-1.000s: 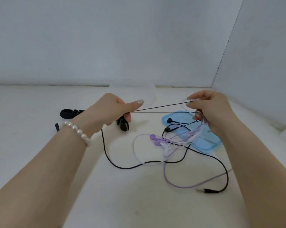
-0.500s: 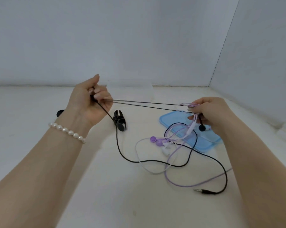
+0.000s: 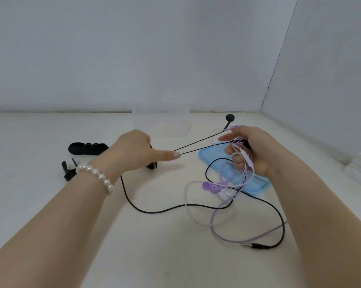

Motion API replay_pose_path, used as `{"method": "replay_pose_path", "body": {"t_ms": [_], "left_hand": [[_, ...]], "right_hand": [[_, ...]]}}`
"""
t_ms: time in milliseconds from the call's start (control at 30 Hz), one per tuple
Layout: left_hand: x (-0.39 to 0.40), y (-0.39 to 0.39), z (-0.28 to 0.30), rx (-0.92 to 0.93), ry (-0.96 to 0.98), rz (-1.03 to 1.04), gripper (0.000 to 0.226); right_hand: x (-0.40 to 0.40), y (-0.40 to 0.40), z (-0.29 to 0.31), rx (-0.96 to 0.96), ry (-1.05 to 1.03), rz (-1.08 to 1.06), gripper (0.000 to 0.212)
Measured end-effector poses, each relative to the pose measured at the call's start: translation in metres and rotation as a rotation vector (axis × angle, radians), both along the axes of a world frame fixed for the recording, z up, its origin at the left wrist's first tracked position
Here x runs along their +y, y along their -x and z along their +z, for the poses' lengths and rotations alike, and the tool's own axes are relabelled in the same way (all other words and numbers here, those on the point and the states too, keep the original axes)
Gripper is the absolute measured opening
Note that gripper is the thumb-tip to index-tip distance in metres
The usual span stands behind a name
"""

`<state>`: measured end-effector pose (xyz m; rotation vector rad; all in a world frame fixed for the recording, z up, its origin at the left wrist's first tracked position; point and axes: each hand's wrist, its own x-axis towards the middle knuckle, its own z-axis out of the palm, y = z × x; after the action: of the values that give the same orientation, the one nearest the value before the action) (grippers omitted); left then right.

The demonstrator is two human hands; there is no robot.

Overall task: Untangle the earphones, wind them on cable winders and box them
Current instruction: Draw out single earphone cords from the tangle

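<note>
My left hand (image 3: 134, 150) pinches the black earphone cable (image 3: 154, 210) at its fingertips. Two thin black strands run taut from there to my right hand (image 3: 256, 150). One black earbud (image 3: 230, 117) sticks up in the air just behind the right hand. That hand's fingers are curled round a tangle of purple and white earphone cable (image 3: 248, 161). The purple earbuds (image 3: 208, 187) hang down to the table below it. The rest of the black cable loops across the table to its jack plug (image 3: 256, 245).
A blue lid (image 3: 208, 161) lies under my right hand, and a clear box (image 3: 160, 121) stands behind at the wall. Black cable winders (image 3: 88, 148) lie at the left, another (image 3: 68, 169) by my wrist. White folded material (image 3: 360, 167) sits at the right edge.
My left hand rose to the left, stretching the black strands, then came back down and right. The black earbud left the tangle and now sticks up behind my right hand.
</note>
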<state>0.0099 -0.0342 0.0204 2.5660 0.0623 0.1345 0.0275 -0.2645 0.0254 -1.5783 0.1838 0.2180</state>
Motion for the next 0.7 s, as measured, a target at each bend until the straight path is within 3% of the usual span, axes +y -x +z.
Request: {"method": "replay_pose_path", "body": {"t_ms": [100,267,367,500,633,700], "left_hand": [[0.005,-0.005,-0.007,0.050,0.072,-0.066,0.053],[0.013,-0.010,-0.002,0.156,0.355,-0.056,0.045],[0.012,-0.008,-0.001,0.250,0.332,-0.058,0.044],[0.004,-0.005,-0.001,0.339,0.305,-0.098,0.058],[0.004,-0.008,-0.001,0.206,0.494,-0.003,0.040],[0.007,-0.012,-0.002,0.109,0.489,0.054,0.028]], "right_hand": [[0.000,-0.001,-0.001,-0.017,0.067,0.005,0.030],[-0.005,-0.004,0.000,-0.064,0.038,-0.077,0.020],[-0.003,-0.005,-0.001,-0.110,0.015,-0.114,0.023],[-0.002,-0.004,0.000,-0.139,-0.015,-0.050,0.027],[0.000,-0.002,0.002,-0.174,-0.069,0.037,0.032],[0.001,-0.001,0.002,-0.191,-0.095,0.061,0.031]]}}
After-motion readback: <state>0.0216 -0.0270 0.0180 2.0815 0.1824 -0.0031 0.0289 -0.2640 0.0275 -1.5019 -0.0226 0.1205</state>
